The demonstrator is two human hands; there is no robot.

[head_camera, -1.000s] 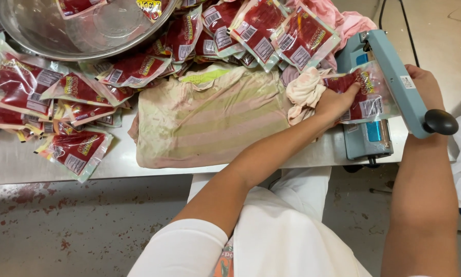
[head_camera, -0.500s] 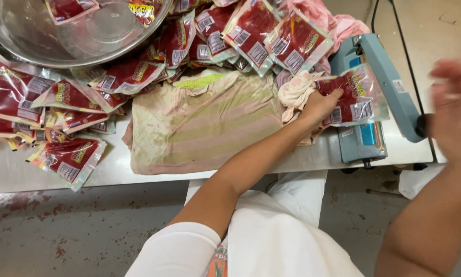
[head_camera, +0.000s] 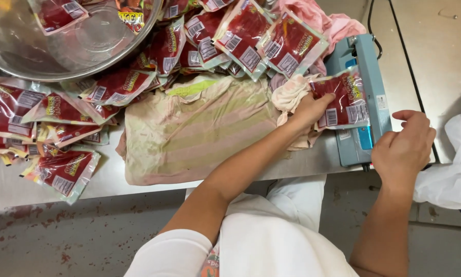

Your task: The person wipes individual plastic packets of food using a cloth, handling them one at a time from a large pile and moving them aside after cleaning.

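A steel table (head_camera: 138, 187) carries a stained cloth (head_camera: 199, 133), a metal bowl (head_camera: 66, 46) and heaps of red pouches (head_camera: 51, 110) far and left. The left hand (head_camera: 307, 110) grasps one red pouch (head_camera: 343, 100) laid across the blue sealer (head_camera: 366, 97) at right; the right hand (head_camera: 402, 149), loosely curled, rests on the sealer's near end. Judging by the heaps, many pouches seem sealed; this one is in progress.

Food-packing shop: heat sealer (head_camera: 366, 97), pouches (head_camera: 243, 33)

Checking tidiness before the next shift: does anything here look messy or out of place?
Yes. Red pouches sprawl unstacked near the table edge, the cloth is stained, and red specks dot the floor.
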